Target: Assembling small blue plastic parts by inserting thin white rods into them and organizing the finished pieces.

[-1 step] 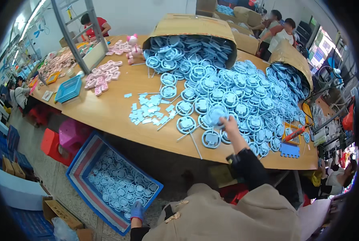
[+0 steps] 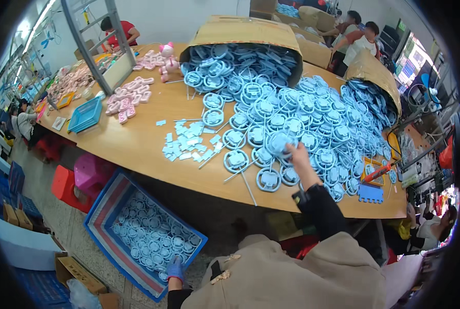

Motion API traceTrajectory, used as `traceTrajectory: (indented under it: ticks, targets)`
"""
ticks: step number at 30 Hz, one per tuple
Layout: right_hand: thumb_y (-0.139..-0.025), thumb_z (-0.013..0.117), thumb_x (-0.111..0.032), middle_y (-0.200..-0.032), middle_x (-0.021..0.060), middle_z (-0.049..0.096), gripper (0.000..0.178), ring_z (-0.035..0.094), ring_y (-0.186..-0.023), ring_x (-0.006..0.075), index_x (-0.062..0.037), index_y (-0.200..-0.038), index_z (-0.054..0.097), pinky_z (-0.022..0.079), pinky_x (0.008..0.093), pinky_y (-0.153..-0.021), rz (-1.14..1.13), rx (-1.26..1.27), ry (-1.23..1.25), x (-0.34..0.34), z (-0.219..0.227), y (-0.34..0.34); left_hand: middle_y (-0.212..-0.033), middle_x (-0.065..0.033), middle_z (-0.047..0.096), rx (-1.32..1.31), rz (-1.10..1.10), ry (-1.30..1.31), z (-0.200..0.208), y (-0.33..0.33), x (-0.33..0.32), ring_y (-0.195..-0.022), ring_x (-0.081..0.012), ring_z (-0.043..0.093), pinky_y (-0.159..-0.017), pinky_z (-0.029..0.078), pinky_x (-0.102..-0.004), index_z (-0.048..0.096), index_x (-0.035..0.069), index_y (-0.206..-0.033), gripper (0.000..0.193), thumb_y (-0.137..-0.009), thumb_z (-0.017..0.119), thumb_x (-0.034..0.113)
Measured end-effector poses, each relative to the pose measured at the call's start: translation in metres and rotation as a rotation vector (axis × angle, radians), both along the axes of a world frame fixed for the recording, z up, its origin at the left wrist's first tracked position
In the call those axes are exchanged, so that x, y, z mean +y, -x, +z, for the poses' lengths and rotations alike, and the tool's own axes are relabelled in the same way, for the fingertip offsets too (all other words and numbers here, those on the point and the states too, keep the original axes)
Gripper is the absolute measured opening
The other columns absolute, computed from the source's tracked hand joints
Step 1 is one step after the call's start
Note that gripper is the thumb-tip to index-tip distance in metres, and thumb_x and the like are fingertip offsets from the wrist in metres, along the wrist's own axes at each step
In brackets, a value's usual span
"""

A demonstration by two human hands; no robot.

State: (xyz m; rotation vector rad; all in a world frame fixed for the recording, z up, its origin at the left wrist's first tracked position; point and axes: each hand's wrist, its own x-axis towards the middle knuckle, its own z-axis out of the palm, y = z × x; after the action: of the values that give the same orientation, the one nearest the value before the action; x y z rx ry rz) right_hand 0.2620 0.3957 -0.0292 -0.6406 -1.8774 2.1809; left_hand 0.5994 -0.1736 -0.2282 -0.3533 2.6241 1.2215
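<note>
My right hand [image 2: 298, 152] is over the pile on the table, its fingers closed on the edge of a round light-blue plastic piece [image 2: 279, 143]. Around it spreads a big heap of similar blue ring-shaped pieces [image 2: 263, 109], many with thin sticks. My left hand [image 2: 175, 268], in a bluish-purple glove, reaches over the near rim of a blue crate [image 2: 201, 243] on the floor. Its fingers point forward into the crate, and no piece shows in them. Many round blue pieces [image 2: 155, 226] lie in that crate.
Cardboard boxes [image 2: 245, 33] [image 2: 374, 69] tip blue pieces onto the table [image 2: 137, 139]. Small blue tabs [image 2: 188, 141], pink parts [image 2: 129, 98], blue trays [image 2: 85, 114] and a pink bear figure [image 2: 169, 62] lie further left. Red [image 2: 67, 185] and purple stools [image 2: 93, 172] stand beside the crate. Other people work nearby.
My right hand, still holding the round blue piece, has shifted very slightly right. The view has moved a little; the left hand stays at the crate.
</note>
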Motion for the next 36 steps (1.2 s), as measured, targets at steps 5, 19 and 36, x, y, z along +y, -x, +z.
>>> traceTrajectory:
  ticks: [5,19,36]
  targets:
    - [-0.089,0.063,-0.020,-0.097,0.0037,0.061,0.023,0.061,-0.084,0.0192,-0.0094,-0.106,0.053,0.050,0.0339,-0.065,-0.241,0.388,0.212,0.127,0.029,0.098,-0.082,-0.0018,0.059,-0.394,0.337,-0.589,-0.022,0.055,0.066,-0.067,-0.0119,0.052,-0.061,0.044,-0.0256,0.064,0.004,-0.108,0.032,-0.088,0.059,0.029]
    - [-0.083,0.067,-0.014,-0.092,0.0120,0.067,0.026,0.065,-0.084,0.0227,-0.0018,-0.106,0.063,0.051,0.0333,-0.075,0.536,0.114,-0.479,-0.076,-0.050,0.128,-0.114,-0.0180,0.064,-0.168,-0.064,-0.057,0.109,0.243,0.122,-0.106,-0.0298,0.061,-0.092,0.047,-0.0343,0.062,0.002,-0.116,0.041,-0.088,0.057,0.032]
    - [-0.057,0.081,-0.023,-0.142,0.0219,0.035,0.079,0.029,-0.134,0.0420,-0.0056,-0.128,0.049,0.029,0.0483,-0.109,0.759,0.000,-1.429,-0.250,-0.035,0.303,-0.123,-0.0129,0.060,-0.011,-0.489,-0.161,0.239,0.473,0.009,-0.110,-0.0285,0.058,-0.096,0.044,-0.0367,0.057,0.009,-0.126,0.042,-0.090,0.057,0.031]
